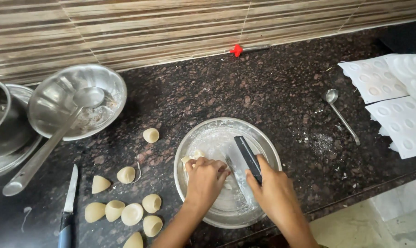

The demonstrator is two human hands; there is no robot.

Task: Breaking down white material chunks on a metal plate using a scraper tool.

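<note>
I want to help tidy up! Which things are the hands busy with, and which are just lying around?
In use:
left hand pressing a pale dough piece
right hand gripping a black-handled scraper
round steel plate under both

Lying about:
cone-shaped pieces
knife
ladle in a steel bowl
spoon
white mould trays
red clip
</note>
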